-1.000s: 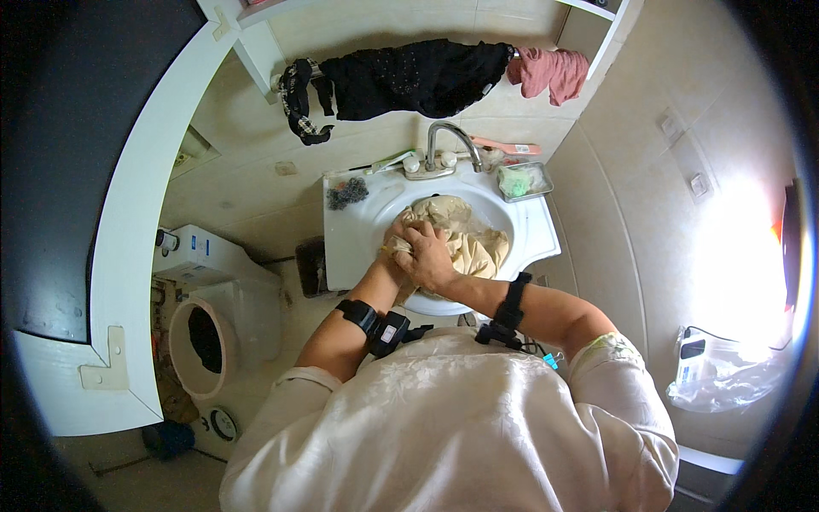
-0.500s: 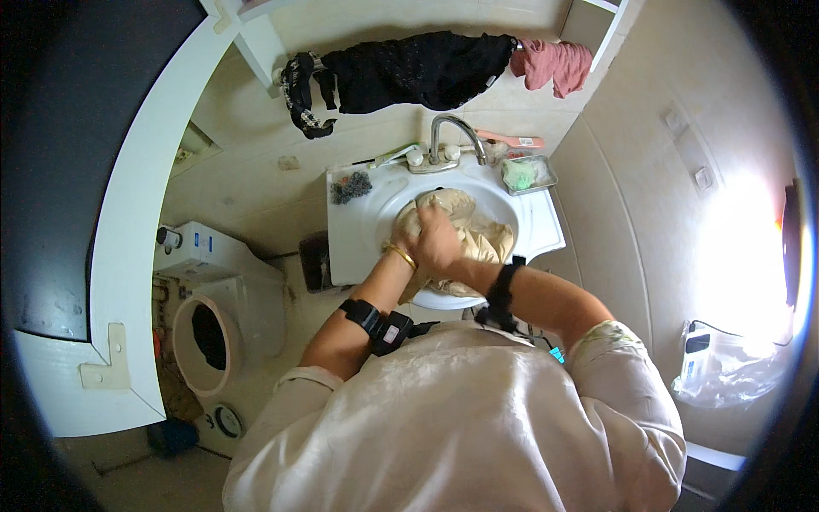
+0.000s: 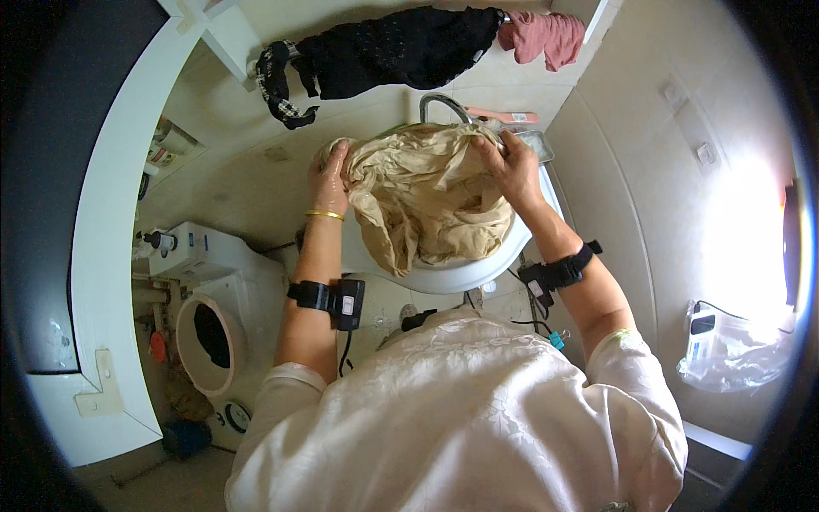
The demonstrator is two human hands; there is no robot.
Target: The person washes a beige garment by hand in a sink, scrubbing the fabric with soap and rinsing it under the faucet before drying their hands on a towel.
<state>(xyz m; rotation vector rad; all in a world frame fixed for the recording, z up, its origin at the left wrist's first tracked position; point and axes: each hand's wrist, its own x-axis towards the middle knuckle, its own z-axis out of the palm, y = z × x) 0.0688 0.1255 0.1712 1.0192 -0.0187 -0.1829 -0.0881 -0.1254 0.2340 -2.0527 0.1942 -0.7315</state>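
Observation:
A wet-looking beige cloth garment (image 3: 435, 192) hangs spread between my hands, in front of and over the white washbasin (image 3: 478, 277). My left hand (image 3: 331, 175) grips its upper left edge, thumb up, and looks wet. With fingers closed on the fabric, my right hand (image 3: 510, 166) holds the upper right edge. Folds droop from the middle and the lower left of the garment. What kind of garment it is, I cannot tell. Most of the basin and part of the curved metal faucet (image 3: 444, 102) are hidden behind it.
Black clothing (image 3: 401, 55) and a pink cloth (image 3: 546, 38) hang on a rail above the basin. A pink-handled brush (image 3: 503, 116) and a metal tray (image 3: 539, 147) sit at the back right. To the left stands a toilet (image 3: 256, 316); a plastic bag (image 3: 734, 358) hangs at right.
My hands were together over the bunched garment in the basin. They have moved apart and up, and the garment is now lifted and spread between them.

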